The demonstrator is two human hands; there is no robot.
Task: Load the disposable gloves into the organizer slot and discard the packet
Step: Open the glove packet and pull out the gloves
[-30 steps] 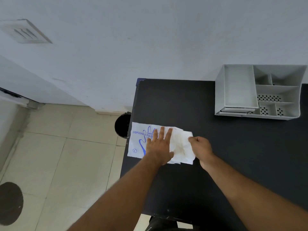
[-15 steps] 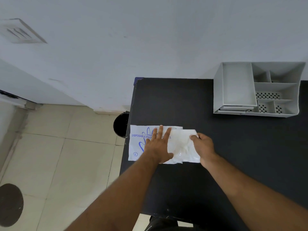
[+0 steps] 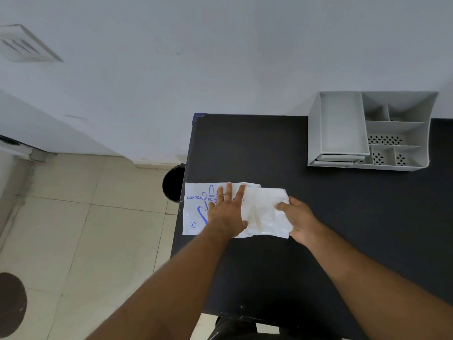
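Now glove stack (image 3: 267,212) drawn further out of packet (image 3: 196,212) toward organizer (image 3: 367,131); left hand (image 3: 226,214) flat, fingers spread, pinning packet; right hand (image 3: 300,217) fingers pinching stack edge. Extraction nearly done.

Plain utility room, tiled floor (image 3: 73,241), black table (image 3: 343,217)

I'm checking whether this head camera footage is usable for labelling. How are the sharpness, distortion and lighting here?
Head view: light is soft and even, with no glare on the black table. Wide-angle distortion bows the grey organizer. The packet print is readable, partly hidden by the left hand. The right hand and glove stack are sharp; the near forearms blur slightly.
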